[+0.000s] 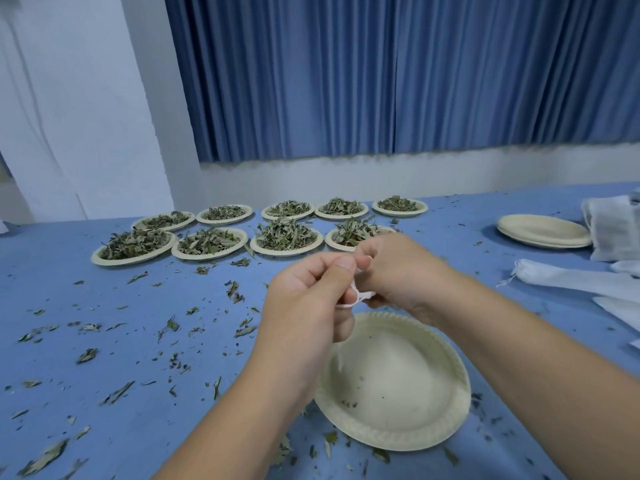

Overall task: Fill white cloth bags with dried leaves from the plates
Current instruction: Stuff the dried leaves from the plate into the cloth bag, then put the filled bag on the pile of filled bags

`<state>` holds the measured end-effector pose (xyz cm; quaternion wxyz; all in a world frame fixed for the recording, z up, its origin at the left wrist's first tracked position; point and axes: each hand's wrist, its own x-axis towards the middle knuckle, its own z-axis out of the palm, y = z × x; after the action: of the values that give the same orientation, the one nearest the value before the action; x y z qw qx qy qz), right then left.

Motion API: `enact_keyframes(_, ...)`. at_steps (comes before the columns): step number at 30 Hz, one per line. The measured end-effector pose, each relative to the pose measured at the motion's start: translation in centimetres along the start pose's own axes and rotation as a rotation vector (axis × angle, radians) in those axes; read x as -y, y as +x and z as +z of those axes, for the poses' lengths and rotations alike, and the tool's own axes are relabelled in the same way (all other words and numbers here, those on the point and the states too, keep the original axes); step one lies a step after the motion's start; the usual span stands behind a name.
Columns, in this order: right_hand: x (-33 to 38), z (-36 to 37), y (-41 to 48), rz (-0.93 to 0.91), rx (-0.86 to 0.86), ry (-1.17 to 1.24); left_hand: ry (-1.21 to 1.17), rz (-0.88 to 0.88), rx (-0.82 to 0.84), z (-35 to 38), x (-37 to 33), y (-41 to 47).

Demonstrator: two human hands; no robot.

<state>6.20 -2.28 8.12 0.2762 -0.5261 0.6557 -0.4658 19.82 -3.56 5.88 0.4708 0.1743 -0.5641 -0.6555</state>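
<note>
Both my hands meet above a cream paper plate (398,386) that holds only a few leaf crumbs. My left hand (304,306) and my right hand (398,271) each pinch a thin white drawstring (358,297) looped between them. The bag it belongs to is mostly hidden behind my hands. Several paper plates heaped with dried green leaves (207,242) stand in two rows at the far side of the blue table (104,341). White cloth bags (568,278) lie at the right edge.
A short stack of bare paper plates (543,230) sits at the right, beside more white cloth (613,230). Loose leaf bits (114,393) litter the blue table on the left and front. A blue curtain (381,74) hangs behind.
</note>
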Motion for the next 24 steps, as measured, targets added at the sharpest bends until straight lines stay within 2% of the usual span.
enact_keyframes(3, -0.1, -0.8, -0.8, -0.007, -0.014, -0.056, 0.068, 0.006, -0.007, 0.1, 0.3, -0.1)
enact_keyframes(5, -0.1, -2.1, -2.0, -0.029, 0.015, 0.015, 0.081, 0.021, -0.002, 0.7, 0.2, -0.1)
enact_keyframes(8, 0.2, -4.9, -4.2, -0.063, 0.146, 0.184, -0.026, 0.003, 0.015, 2.0, -0.3, 0.3)
enact_keyframes(11, 0.1, -8.0, -6.5, -0.087, 0.212, 0.090, -0.155, -0.043, 0.085, 4.5, -0.8, 1.6)
enact_keyframes(14, -0.5, -10.7, -8.2, -0.071, 0.039, -0.096, -0.281, -0.088, 0.187, 8.4, -0.9, 3.1)
enact_keyframes(18, -1.6, -14.8, -10.2, -0.093, -0.221, -0.094, -0.411, -0.155, 0.321, 14.7, 0.2, 4.3)
enact_keyframes(24, -4.9, -22.2, -13.2, -0.010, -0.467, -0.133, -0.553, -0.265, 0.346, 24.3, 4.5, 5.2)
